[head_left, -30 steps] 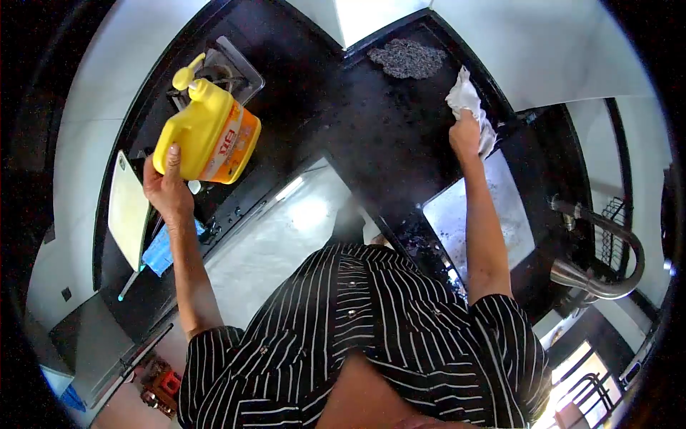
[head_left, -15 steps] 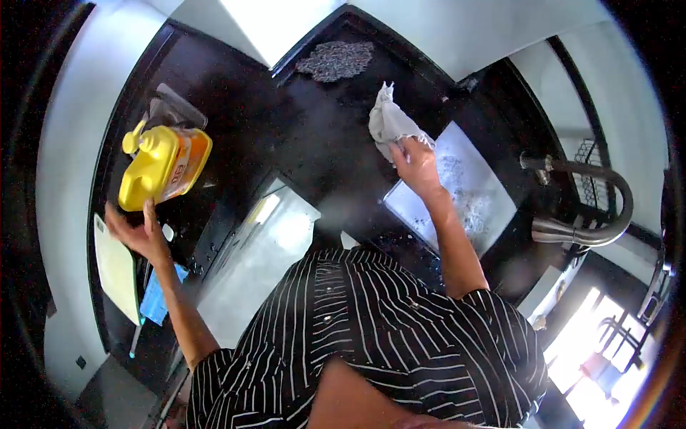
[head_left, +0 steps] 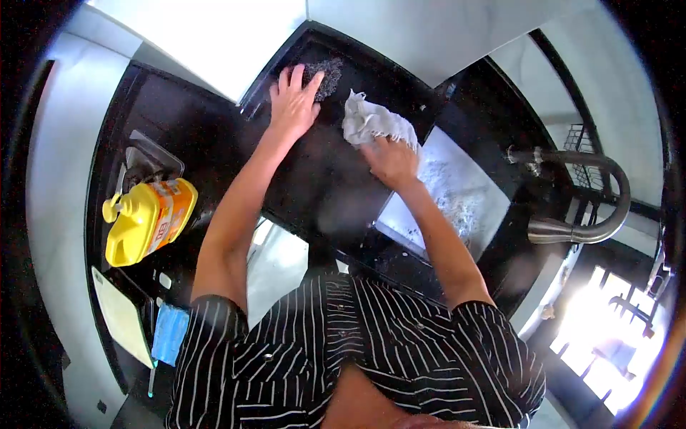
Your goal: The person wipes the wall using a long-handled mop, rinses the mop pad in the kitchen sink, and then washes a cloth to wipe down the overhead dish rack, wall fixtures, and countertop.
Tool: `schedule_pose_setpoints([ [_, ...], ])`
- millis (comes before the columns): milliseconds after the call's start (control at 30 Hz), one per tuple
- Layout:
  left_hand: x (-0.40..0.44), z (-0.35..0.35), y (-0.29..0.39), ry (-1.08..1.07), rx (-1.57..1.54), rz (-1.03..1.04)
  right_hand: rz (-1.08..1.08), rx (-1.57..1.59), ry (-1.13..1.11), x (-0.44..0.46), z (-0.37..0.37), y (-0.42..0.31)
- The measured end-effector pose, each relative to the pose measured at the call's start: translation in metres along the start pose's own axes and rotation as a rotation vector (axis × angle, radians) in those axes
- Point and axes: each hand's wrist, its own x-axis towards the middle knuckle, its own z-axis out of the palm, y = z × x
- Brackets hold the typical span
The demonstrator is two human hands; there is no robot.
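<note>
My left hand [head_left: 293,107] reaches to the back corner of the dark counter, its fingers spread over the near edge of a grey textured mat [head_left: 325,77]. Whether the fingertips grip the mat is not clear, but they are apart. To the right, my right hand [head_left: 391,159] holds a crumpled white cloth [head_left: 379,123] against the counter, just left of the sink [head_left: 457,193]. The yellow jug [head_left: 150,220] with a pump top and orange label stands on the left part of the counter, away from both hands.
A curved metal faucet [head_left: 607,193] rises at the right of the sink. On the left lie a pale cutting board [head_left: 121,314], a blue cloth [head_left: 170,334] and a metal tray [head_left: 157,154] behind the jug. White walls border the counter [head_left: 314,179].
My left hand has let go of the yellow jug and moved to the grey mat. My right hand has brought the cloth from the back right edge towards the middle. The view has turned.
</note>
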Motion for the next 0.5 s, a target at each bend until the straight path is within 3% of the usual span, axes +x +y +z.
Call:
schedule_pose_setpoints([
  [100,0.004,0.012,-0.004,-0.083,0.018,-0.123,0.062,0.094,0.043,0.024,-0.001,0.0],
  [200,-0.037,-0.005,0.004,0.144,-0.312,-0.107,-0.042,0.094,0.249,0.078,0.019,0.002],
  [333,-0.12,-0.063,0.019,0.183,-0.639,-0.39,-0.255,0.119,0.464,0.174,0.032,-0.04],
  [400,-0.16,-0.084,0.025,0.162,-0.871,-0.711,-0.273,0.201,0.299,0.197,0.024,-0.078],
  [467,-0.19,-0.104,0.026,0.21,-1.041,-0.9,-0.087,0.34,0.395,0.205,0.041,-0.107],
  [500,-0.193,-0.117,0.029,0.244,-0.991,-0.905,-0.076,0.328,0.269,0.185,0.027,-0.116],
])
